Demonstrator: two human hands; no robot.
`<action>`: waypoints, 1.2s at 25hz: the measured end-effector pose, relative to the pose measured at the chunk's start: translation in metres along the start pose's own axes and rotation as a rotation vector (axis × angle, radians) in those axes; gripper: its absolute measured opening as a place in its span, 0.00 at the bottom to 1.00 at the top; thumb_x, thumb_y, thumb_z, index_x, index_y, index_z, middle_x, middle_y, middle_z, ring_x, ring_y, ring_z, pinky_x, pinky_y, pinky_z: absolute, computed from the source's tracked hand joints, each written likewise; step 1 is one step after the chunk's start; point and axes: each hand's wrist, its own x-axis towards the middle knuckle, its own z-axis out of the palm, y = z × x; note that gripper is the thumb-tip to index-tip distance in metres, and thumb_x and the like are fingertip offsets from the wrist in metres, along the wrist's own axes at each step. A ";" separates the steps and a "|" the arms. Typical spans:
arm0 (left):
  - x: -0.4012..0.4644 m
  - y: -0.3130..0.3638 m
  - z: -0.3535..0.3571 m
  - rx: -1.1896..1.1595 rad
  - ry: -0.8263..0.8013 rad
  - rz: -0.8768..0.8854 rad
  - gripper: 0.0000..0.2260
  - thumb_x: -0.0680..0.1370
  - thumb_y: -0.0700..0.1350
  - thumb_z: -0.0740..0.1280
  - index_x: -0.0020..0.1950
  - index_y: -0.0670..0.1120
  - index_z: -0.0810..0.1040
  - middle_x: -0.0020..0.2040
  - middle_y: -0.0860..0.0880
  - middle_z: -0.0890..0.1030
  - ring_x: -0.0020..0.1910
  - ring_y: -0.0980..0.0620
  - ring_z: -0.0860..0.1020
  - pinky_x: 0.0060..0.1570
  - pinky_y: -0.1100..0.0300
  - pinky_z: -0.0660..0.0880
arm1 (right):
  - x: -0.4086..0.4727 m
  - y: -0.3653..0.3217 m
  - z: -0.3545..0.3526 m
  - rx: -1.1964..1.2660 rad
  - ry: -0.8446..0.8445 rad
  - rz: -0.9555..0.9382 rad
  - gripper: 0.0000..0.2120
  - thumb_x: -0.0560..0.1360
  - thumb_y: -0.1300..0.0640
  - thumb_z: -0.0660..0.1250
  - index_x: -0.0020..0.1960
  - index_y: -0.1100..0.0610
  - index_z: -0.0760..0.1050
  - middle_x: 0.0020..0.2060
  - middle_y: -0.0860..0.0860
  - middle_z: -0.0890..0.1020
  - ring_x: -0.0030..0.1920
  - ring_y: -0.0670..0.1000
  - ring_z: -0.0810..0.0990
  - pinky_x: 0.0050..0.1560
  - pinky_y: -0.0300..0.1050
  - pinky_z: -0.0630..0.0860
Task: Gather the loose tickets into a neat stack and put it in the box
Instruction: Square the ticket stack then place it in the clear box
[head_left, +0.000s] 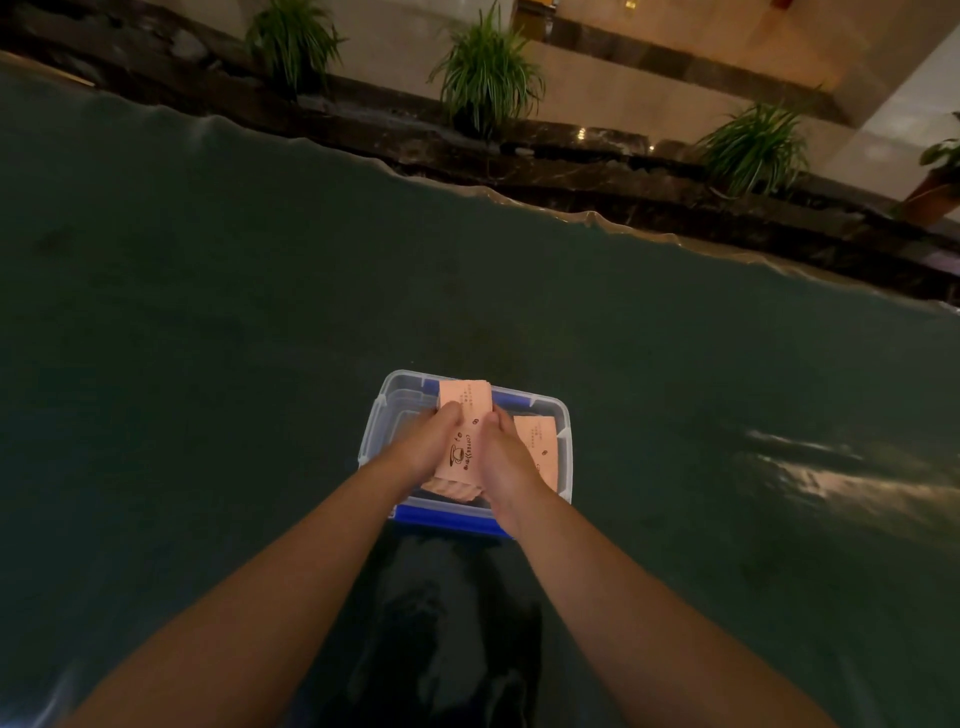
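Note:
A stack of pale pink tickets (464, 423) printed with a coffee cup is pressed between my two hands over a clear plastic box (565, 431) with blue clips. My left hand (427, 446) grips the stack's left side and my right hand (505, 453) grips its right side. The stack's near end fans out a little below my palms. Another pink ticket (537, 435) lies inside the box to the right of my right hand. The box floor under my hands is hidden.
The box stands on a wide dark green table cover (260, 338) with a wavy far edge. Beyond it runs a dark marble ledge with several potted green plants (485, 78). A glare patch (831, 478) shines on the cover at right.

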 end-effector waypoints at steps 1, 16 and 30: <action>0.003 -0.003 0.000 0.010 -0.001 -0.009 0.10 0.84 0.54 0.58 0.59 0.55 0.77 0.53 0.45 0.87 0.53 0.44 0.86 0.58 0.43 0.82 | 0.001 0.001 0.002 -0.027 0.006 -0.001 0.19 0.87 0.41 0.49 0.75 0.34 0.68 0.57 0.50 0.85 0.53 0.52 0.86 0.51 0.53 0.86; 0.028 -0.013 0.017 0.207 0.196 -0.043 0.07 0.84 0.48 0.60 0.49 0.58 0.75 0.45 0.53 0.81 0.44 0.54 0.81 0.35 0.58 0.75 | 0.024 0.007 0.007 -0.307 0.056 -0.051 0.21 0.87 0.54 0.56 0.79 0.47 0.64 0.66 0.54 0.80 0.57 0.55 0.82 0.61 0.52 0.81; 0.017 -0.008 0.021 0.177 0.158 -0.120 0.06 0.85 0.48 0.59 0.52 0.54 0.76 0.48 0.45 0.84 0.48 0.47 0.84 0.53 0.46 0.83 | 0.032 0.001 0.010 0.054 0.103 0.275 0.12 0.86 0.46 0.57 0.51 0.51 0.76 0.43 0.55 0.84 0.42 0.53 0.84 0.37 0.44 0.78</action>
